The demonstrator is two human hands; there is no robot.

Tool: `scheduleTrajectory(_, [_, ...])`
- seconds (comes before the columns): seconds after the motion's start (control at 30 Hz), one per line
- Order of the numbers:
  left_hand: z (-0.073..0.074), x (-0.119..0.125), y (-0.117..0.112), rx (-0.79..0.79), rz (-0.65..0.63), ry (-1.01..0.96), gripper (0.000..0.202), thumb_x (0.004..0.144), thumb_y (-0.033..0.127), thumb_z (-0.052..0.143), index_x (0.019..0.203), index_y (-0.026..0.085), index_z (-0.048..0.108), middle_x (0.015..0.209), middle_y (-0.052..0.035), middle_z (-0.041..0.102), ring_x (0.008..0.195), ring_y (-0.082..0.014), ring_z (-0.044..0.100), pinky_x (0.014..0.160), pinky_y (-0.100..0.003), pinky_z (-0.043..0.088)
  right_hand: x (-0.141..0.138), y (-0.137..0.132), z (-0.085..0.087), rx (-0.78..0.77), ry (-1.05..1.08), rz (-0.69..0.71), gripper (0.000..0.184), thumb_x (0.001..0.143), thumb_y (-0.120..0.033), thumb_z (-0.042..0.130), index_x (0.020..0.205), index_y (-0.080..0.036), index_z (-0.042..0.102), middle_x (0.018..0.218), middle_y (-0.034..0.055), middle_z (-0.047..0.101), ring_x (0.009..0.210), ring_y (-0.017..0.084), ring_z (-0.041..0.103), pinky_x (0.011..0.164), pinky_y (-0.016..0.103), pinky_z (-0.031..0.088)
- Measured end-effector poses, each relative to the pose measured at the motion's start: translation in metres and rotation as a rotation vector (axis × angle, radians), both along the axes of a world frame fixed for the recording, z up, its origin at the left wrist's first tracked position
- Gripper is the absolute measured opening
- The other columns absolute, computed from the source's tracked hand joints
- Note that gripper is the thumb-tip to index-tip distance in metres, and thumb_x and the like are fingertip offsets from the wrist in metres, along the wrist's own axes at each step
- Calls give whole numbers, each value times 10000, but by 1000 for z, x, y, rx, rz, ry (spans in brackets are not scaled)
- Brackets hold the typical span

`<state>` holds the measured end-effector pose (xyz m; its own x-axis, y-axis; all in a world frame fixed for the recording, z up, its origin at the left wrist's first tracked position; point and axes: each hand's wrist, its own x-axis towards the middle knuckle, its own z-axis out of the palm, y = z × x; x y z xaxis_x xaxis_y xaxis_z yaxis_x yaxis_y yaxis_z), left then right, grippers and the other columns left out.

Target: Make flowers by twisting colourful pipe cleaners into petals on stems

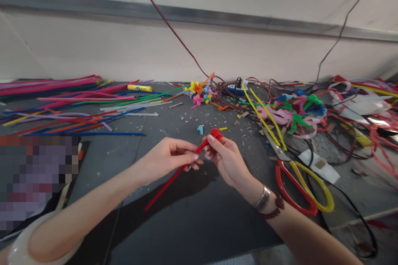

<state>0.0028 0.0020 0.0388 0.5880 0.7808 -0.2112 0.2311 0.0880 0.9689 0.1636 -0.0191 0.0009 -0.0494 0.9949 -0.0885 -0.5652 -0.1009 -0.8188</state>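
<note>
A red pipe cleaner (168, 184) runs between my two hands above the dark table. Its upper end is curled into rounded red loops, and its straight tail slants down to the left. My left hand (174, 155) pinches the stem with thumb and fingertips. At the looped end, my right hand (225, 155) grips the red bundle between thumb and fingers. Just beyond the hands lies a small light-blue pipe cleaner piece (200, 129). Scissors (284, 157) with red and yellow handles rest to the right of my right forearm.
Many coloured pipe cleaners (77, 101) spread across the left, with a yellow glue stick (139, 88) among them. Small pipe cleaner flowers (197, 91) cluster at the back. Ribbons and tangled pieces (298, 109) cover the right, along with dark cords (348, 203). A pale wall (155, 45) stands behind.
</note>
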Motion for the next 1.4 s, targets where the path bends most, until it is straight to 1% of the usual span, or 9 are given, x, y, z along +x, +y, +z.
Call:
scheduleTrajectory(0.1, [1, -3, 5, -42, -61, 38, 188, 774, 257, 565, 860, 129, 674, 786, -62, 701, 676, -134, 624, 626, -221, 495, 1, 0, 1, 8, -3, 12, 135, 710, -270, 661, 703, -135, 668, 576, -12, 589, 498, 42, 496, 495, 156, 406])
scheduleTrajectory(0.4, [7, -6, 4, 195, -15, 252, 194, 738, 321, 591, 751, 149, 679, 665, -19, 692, 621, -141, 627, 592, -205, 493, -1, 0, 0, 0, -50, -36, 127, 688, -259, 679, 703, -134, 660, 575, -18, 587, 489, 40, 499, 483, 154, 408])
scheduleTrajectory(0.47, [4, -7, 3, 354, -4, 326, 178, 755, 293, 565, 751, 162, 685, 684, -13, 698, 631, -147, 633, 584, -205, 484, -1, 0, -1, -8, -46, -7, 133, 696, -262, 670, 710, -131, 655, 577, -18, 583, 491, 39, 498, 482, 153, 405])
scheduleTrajectory(0.57, [0, -8, 4, 697, 56, 434, 164, 765, 223, 536, 756, 181, 694, 753, -8, 711, 665, -153, 642, 617, -216, 473, -1, 0, -3, 6, -79, 5, 136, 699, -260, 665, 683, -128, 638, 571, -19, 575, 484, 42, 492, 472, 162, 399])
scheduleTrajectory(0.67, [-1, -9, 4, 982, 108, 458, 161, 771, 198, 530, 752, 178, 689, 773, -12, 711, 675, -151, 644, 664, -228, 470, -1, 0, -4, 18, -135, -19, 141, 698, -258, 664, 657, -129, 621, 561, -22, 571, 472, 45, 485, 467, 172, 398])
scheduleTrajectory(0.87, [-1, -6, -6, 1324, 133, 380, 140, 802, 165, 528, 753, 151, 658, 747, -16, 698, 674, -130, 635, 654, -209, 479, -2, 3, -7, 38, -203, -46, 151, 704, -270, 656, 666, -128, 619, 569, -15, 573, 478, 56, 485, 474, 191, 406])
scheduleTrajectory(1.07, [-11, 5, -26, 1308, 72, 296, 103, 792, 130, 546, 763, 149, 643, 783, -16, 687, 716, -124, 636, 691, -207, 496, -2, 2, -5, 24, -193, -105, 154, 676, -282, 674, 663, -132, 639, 548, -20, 562, 482, 59, 468, 482, 201, 383])
scheduleTrajectory(1.23, [-24, 5, -31, 1293, 29, 326, 173, 838, 126, 473, 978, 142, 573, 828, -32, 686, 732, -138, 642, 686, -232, 504, -1, 2, -1, -10, -133, -90, 163, 675, -288, 679, 626, -137, 640, 554, -19, 566, 480, 46, 447, 484, 192, 343])
scheduleTrajectory(1.4, [-36, 1, -28, 1273, -194, 529, 191, 858, 103, 357, 967, 130, 511, 669, -32, 620, 595, -161, 600, 550, -264, 479, -3, 0, -2, -42, -95, -27, 167, 695, -285, 665, 636, -129, 655, 525, -27, 517, 481, 40, 399, 463, 186, 288])
